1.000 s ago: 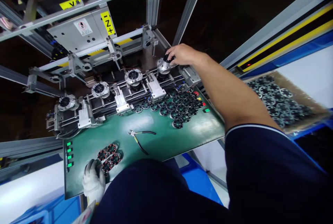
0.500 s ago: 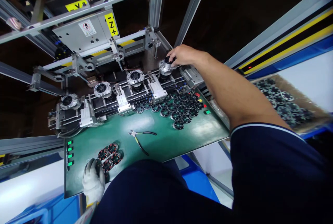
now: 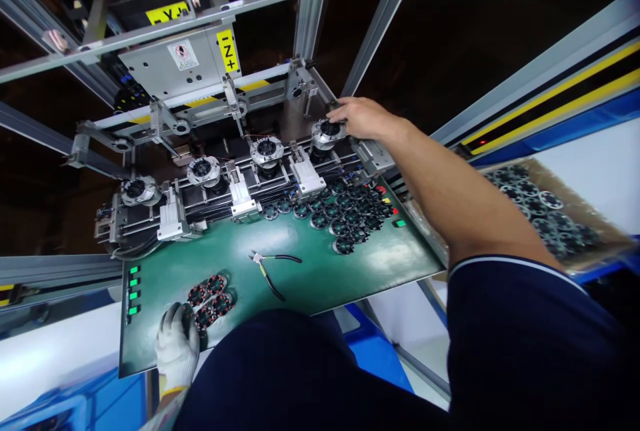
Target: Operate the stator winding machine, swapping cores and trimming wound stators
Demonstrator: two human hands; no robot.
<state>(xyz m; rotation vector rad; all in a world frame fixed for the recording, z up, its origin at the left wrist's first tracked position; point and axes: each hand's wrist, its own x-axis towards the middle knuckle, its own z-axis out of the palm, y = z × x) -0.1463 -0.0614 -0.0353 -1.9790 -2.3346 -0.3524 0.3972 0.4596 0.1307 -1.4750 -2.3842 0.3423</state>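
My bare right hand (image 3: 364,117) reaches to the rightmost round metal fixture (image 3: 323,141), its fingertips on the rim of the black stator core (image 3: 330,127) seated there. The thumb is mostly hidden. My left hand (image 3: 176,344), in a white glove, rests at the table's near left with its fingers curled round a dark stator (image 3: 189,319), largely covered by the hand. Touching or close beside it are several stators wound with reddish wire (image 3: 216,284). Black cores also sit in the other fixtures, such as the middle one (image 3: 267,148).
Side cutters (image 3: 267,269) lie open on the green table (image 3: 300,277). Several bare stator cores (image 3: 345,214) crowd its right side. A cardboard box (image 3: 595,217) of cores stands at right. Behind are the winding machine's frame (image 3: 180,77) and rails. Green buttons (image 3: 133,283) line the left edge.
The core under my right hand has gone from tilted and raised to lying level in the fixture, and my fingers have shifted to its far rim. The camera view moved slightly; my left hand stayed.
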